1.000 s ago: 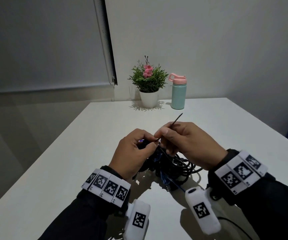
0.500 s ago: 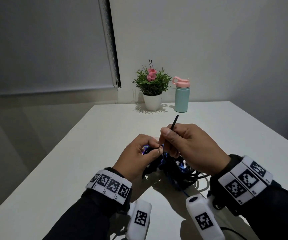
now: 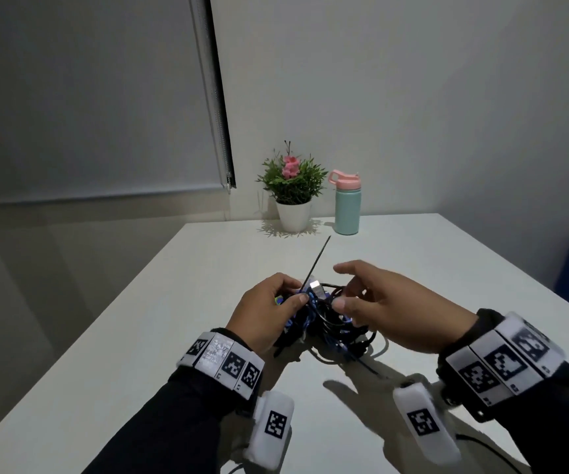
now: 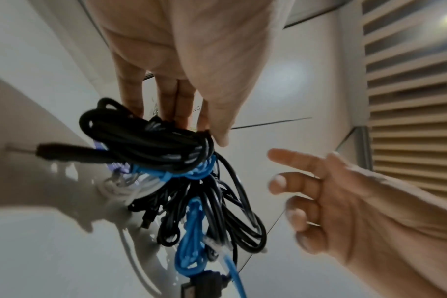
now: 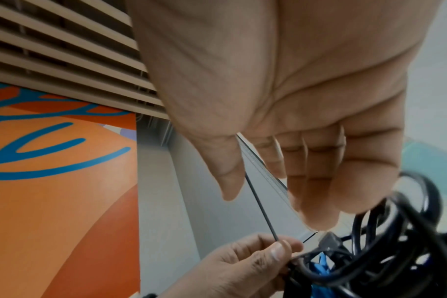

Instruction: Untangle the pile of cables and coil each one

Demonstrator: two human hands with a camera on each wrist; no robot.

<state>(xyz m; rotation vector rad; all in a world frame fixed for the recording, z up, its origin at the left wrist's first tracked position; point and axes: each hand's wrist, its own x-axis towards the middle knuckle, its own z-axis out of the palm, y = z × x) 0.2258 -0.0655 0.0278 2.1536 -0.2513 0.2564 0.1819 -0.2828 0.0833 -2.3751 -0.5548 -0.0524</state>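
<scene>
A tangled pile of black and blue cables [image 3: 331,323] hangs just above the white table [image 3: 160,302]. My left hand [image 3: 296,294] grips its top, thumb and forefinger pinching a thin black tie strip [image 3: 317,261] that sticks up and away. A silver plug [image 3: 315,287] shows at the top of the pile. My right hand [image 3: 339,287] hovers right of the pile with fingers spread, holding nothing. The left wrist view shows the pile [image 4: 186,181] under the left fingers [image 4: 181,113], with the right hand [image 4: 288,191] apart from it. In the right wrist view the strip [image 5: 260,209] rises from the left hand [image 5: 278,248].
A potted plant [image 3: 293,196] and a teal bottle with a pink lid [image 3: 346,203] stand at the table's far edge by the wall. The table's left edge runs diagonally beside my left arm. A thin cable [image 3: 474,439] trails under my right wrist.
My right hand has let go of the black strip and spread open. The strip now stands longer out of the left hand's pinch. The left hand keeps hold of the pile.
</scene>
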